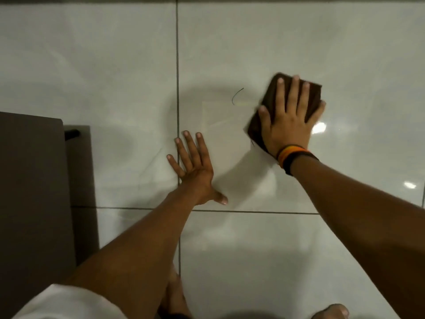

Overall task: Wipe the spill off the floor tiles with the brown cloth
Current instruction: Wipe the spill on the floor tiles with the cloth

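Right hand pressing flat, fingers spread, on brown cloth lying on far right floor tiles, left hand resting open, palm down, near grout line, dark cabinet standing left.

Dim light, glare spots on glossy floor tiles, slight blur

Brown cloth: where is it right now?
The brown cloth lies flat on the floor tile right of centre, pressed under the right hand, right of a thin dark strand.
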Motion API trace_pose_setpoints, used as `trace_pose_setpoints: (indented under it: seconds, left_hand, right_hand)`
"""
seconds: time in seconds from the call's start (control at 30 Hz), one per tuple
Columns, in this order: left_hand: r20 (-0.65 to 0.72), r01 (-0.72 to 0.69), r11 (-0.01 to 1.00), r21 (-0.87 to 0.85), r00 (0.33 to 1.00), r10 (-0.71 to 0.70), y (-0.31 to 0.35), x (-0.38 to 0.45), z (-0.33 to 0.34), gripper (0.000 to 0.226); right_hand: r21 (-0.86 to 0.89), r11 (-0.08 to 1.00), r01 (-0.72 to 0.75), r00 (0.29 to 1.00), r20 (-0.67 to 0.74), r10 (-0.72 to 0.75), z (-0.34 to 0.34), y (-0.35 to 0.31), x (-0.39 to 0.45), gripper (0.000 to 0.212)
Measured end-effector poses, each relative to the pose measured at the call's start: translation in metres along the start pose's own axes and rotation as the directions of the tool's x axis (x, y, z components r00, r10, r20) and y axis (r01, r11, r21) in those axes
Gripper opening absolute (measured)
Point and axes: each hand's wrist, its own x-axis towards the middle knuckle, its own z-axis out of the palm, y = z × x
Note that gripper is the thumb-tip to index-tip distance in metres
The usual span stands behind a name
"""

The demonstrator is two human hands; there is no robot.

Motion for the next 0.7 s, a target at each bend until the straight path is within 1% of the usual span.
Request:
trace_pose_setpoints:
  seconds: [0.03, 0.07, 0.1, 0.13, 0.17, 0.2, 0.23, 0.27, 0.3, 0.37, 0.43, 0.5, 0.53, 0.57, 0.6, 0.63, 0.67, 0.7]
  left_hand:
    - [-0.013, -0.004, 1.0, 0.003, 1.0, 0.004, -0.002, 0.001, 0.002, 0.191]
    - [-0.024, -0.006, 1.0, 0.01, 1.0, 0.006, -0.003, 0.001, 0.004, 0.191]
    - [-0.033, -0.003, 1.0, 0.017, 0.999, 0.004, -0.004, 0.001, 0.004, 0.19]
    - [-0.032, 0.002, 1.0, 0.016, 0.999, -0.002, -0.003, 0.001, 0.002, 0.19]
    - [-0.02, 0.009, 1.0, 0.005, 1.0, -0.009, -0.002, 0.001, 0.0, 0.19]
    - [-0.005, 0.015, 1.0, -0.007, 1.0, -0.015, -0.001, -0.001, -0.001, 0.191]
    - [0.01, 0.016, 1.0, -0.01, 1.0, -0.016, 0.001, -0.003, -0.003, 0.19]
    - [0.025, 0.011, 1.0, -0.004, 1.0, -0.011, 0.002, -0.004, -0.005, 0.19]
    - [0.035, 0.007, 1.0, 0.004, 0.999, -0.007, 0.003, -0.004, -0.007, 0.19]
    - [0.032, 0.013, 1.0, 0.018, 0.999, -0.013, 0.003, -0.004, -0.008, 0.19]
    - [0.014, 0.019, 0.999, 0.028, 1.0, -0.019, 0.006, -0.003, -0.009, 0.189]
    - [0.001, 0.014, 1.0, 0.025, 1.0, -0.014, 0.006, -0.004, -0.007, 0.189]
    - [-0.006, 0.004, 0.999, 0.033, 1.0, -0.004, 0.004, -0.004, -0.005, 0.189]
    - [-0.013, -0.004, 0.999, 0.042, 1.0, 0.004, 0.003, -0.003, -0.003, 0.189]
    - [-0.016, -0.002, 0.999, 0.039, 1.0, 0.003, 0.002, -0.003, -0.002, 0.189]
    - [-0.019, 0.004, 1.0, 0.031, 1.0, -0.004, 0.002, -0.004, -0.003, 0.188]
    - [-0.024, 0.007, 1.0, 0.029, 1.0, -0.006, 0.003, -0.006, -0.004, 0.188]
    - [-0.029, 0.004, 0.999, 0.034, 1.0, -0.003, 0.004, -0.008, -0.005, 0.187]
  right_hand:
    - [0.002, 1.0, 0.019, 1.0, -0.013, -0.019, 0.002, -0.021, 0.013, 0.069]
    - [-0.018, 0.995, 0.095, 0.995, -0.006, -0.096, 0.004, -0.038, 0.019, 0.069]
    - [-0.053, 0.972, 0.231, 0.973, 0.008, -0.231, 0.007, -0.048, 0.016, 0.069]
    - [-0.093, 0.919, 0.383, 0.924, 0.03, -0.382, 0.01, -0.049, 0.005, 0.068]
    - [-0.115, 0.843, 0.526, 0.851, 0.077, -0.52, 0.01, -0.04, -0.014, 0.068]
    - [-0.124, 0.768, 0.628, 0.778, 0.128, -0.615, 0.008, -0.022, -0.036, 0.068]
    - [-0.123, 0.723, 0.68, 0.732, 0.17, -0.66, 0.006, 0.001, -0.057, 0.068]
    - [-0.12, 0.718, 0.686, 0.725, 0.192, -0.661, 0.003, 0.027, -0.073, 0.067]
    - [-0.115, 0.756, 0.645, 0.761, 0.189, -0.621, -0.001, 0.05, -0.08, 0.067]
    - [-0.117, 0.867, 0.485, 0.871, 0.158, -0.466, -0.008, 0.075, -0.068, 0.067]
    - [-0.115, 0.954, 0.277, 0.958, 0.104, -0.266, -0.008, 0.061, -0.038, 0.067]
    - [-0.045, 0.994, 0.096, 0.995, 0.039, -0.094, -0.004, 0.022, -0.013, 0.068]
    - [-0.017, 0.998, 0.061, 0.998, 0.015, -0.061, 0.0, 0.001, -0.006, 0.069]
    - [-0.009, 0.996, 0.094, 0.996, 0.011, -0.094, 0.005, -0.018, -0.004, 0.069]
    - [-0.015, 0.98, 0.199, 0.98, 0.016, -0.198, 0.009, -0.033, -0.009, 0.069]
    - [-0.04, 0.938, 0.343, 0.939, 0.029, -0.343, 0.014, -0.041, -0.021, 0.069]
    - [-0.064, 0.872, 0.486, 0.874, 0.06, -0.483, 0.018, -0.041, -0.041, 0.068]
    - [-0.073, 0.808, 0.585, 0.81, 0.103, -0.578, 0.018, -0.032, -0.065, 0.068]
